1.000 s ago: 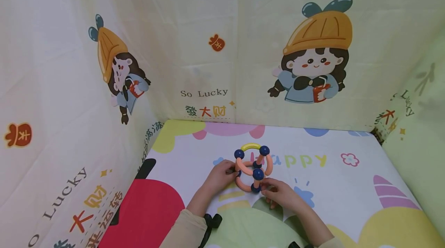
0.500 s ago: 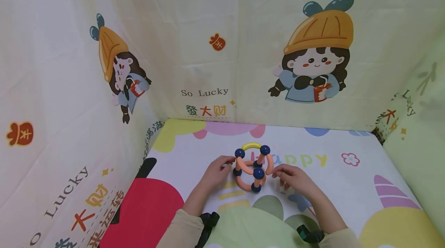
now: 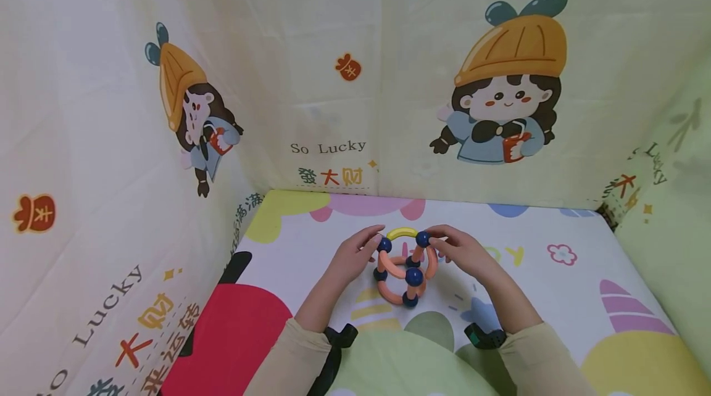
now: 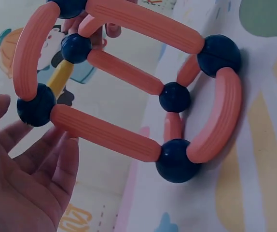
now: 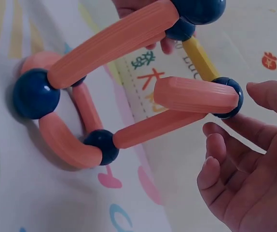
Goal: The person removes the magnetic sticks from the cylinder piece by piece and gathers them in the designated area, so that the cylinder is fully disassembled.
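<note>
On the table stands a ball-and-rod frame (image 3: 395, 268) of dark blue balls and pink rods, some straight, some curved. A yellow curved rod (image 3: 402, 232) bridges two upper balls at the back. One curved pink rod (image 5: 196, 94) joins the upper right ball (image 5: 228, 96) at one end; its other end sticks out free. My left hand (image 3: 355, 255) is at the upper left ball (image 4: 37, 105), fingers behind it and thumb apart. My right hand (image 3: 462, 249) has its fingertips right at the upper right ball, the thumb a little off it in the right wrist view.
The table (image 3: 533, 297) wears a white cloth with coloured prints. Patterned fabric walls (image 3: 389, 75) rise at the back and both sides. Dark straps with small devices sit on both wrists, below beige sleeves (image 3: 294, 353).
Both hands have moved up from the frame's lower part to its upper balls, the right one first drawing away to the right. The frame has stayed nearly in place.
</note>
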Motion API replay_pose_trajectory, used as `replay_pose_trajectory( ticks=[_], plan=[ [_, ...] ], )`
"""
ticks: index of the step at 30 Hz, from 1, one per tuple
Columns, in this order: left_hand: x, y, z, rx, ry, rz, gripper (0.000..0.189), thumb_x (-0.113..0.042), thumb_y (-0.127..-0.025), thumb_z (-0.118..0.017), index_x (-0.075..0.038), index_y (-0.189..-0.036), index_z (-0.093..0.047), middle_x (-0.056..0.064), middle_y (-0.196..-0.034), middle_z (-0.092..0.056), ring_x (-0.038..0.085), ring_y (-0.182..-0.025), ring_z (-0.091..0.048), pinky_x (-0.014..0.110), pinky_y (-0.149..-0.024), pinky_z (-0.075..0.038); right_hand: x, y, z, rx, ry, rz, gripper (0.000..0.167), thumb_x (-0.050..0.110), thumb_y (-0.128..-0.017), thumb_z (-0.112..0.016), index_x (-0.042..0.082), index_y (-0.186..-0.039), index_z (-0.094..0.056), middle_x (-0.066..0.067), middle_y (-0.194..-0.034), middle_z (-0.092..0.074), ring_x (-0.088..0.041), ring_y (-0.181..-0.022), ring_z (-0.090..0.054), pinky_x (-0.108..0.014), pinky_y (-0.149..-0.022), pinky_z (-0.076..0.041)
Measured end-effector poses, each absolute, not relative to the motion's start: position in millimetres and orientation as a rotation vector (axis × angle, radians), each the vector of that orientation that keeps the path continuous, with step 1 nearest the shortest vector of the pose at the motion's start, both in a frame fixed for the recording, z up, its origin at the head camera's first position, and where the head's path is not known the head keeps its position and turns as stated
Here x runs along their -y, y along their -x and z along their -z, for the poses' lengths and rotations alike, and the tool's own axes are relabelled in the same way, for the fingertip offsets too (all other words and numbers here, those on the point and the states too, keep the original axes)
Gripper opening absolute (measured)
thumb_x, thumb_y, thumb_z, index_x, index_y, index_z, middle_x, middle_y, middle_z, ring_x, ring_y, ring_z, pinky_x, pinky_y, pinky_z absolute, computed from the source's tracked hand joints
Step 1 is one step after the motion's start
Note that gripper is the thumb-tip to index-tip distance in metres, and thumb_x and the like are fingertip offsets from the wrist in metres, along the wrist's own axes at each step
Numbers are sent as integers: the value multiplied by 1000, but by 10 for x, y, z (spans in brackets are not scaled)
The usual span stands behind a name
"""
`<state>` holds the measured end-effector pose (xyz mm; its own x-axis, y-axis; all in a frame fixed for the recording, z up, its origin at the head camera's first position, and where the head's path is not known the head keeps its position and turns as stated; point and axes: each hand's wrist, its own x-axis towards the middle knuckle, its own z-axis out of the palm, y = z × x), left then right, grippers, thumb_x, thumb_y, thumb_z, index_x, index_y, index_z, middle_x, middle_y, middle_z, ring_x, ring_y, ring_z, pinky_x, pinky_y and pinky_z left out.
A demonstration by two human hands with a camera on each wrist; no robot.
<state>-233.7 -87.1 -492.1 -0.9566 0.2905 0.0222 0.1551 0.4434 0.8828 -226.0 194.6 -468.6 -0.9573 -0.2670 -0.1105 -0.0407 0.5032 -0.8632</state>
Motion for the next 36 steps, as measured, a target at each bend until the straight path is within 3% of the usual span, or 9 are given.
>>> replay_pose_trajectory(
  ticks=[4,7,18,25,31,36],
  plan=[
    [833,2376,4874,-2568,-468,-1456,42,-53,-101,-47,-42,-140,-52,-5,-127,-64,13,-102,-63,30,-80,-56,-1890,2335,4671,-2514,257,1438,37,41,-99,-58,19,-129,-61,-7,-108,-66,-28,-89,-58,-36,-73,-51],
    [821,2395,4870,-2569,-472,-1426,39,-51,-101,-49,-43,-139,-53,-6,-125,-65,13,-103,-63,28,-80,-56,-1872,2379,4669,-2500,245,1438,37,41,-99,-58,19,-128,-61,-8,-105,-66,-32,-88,-58,-36,-72,-51],
    [812,2412,4903,-2525,-425,-1478,38,-47,-100,-53,-41,-138,-54,-3,-110,-68,11,-81,-65,29,-74,-55,-1857,2445,4620,-2453,195,1443,37,41,-100,-56,20,-129,-61,-8,-99,-63,-41,-88,-56,-34,-70,-48],
    [814,2399,4930,-2464,-406,-1559,43,-48,-98,-56,-36,-140,-54,-2,-111,-68,12,-84,-67,42,-82,-59,-1856,2499,4663,-2456,201,1431,35,41,-101,-54,21,-127,-62,-7,-100,-62,-38,-85,-56,-33,-68,-46],
    [813,2405,4960,-2443,-389,-1599,42,-49,-97,-58,-38,-138,-55,-3,-110,-68,12,-86,-67,31,-78,-59,-1835,2510,4692,-2462,164,1436,32,38,-103,-49,20,-128,-60,-10,-101,-62,-33,-82,-56,-36,-69,-48],
    [814,2408,4981,-2441,-375,-1610,44,-50,-96,-59,-38,-138,-55,-4,-111,-68,12,-87,-67,33,-79,-59,-1824,2466,4706,-2497,124,1404,38,46,-102,-49,19,-128,-56,-9,-108,-64,-28,-86,-57,-41,-76,-52]
  ],
)
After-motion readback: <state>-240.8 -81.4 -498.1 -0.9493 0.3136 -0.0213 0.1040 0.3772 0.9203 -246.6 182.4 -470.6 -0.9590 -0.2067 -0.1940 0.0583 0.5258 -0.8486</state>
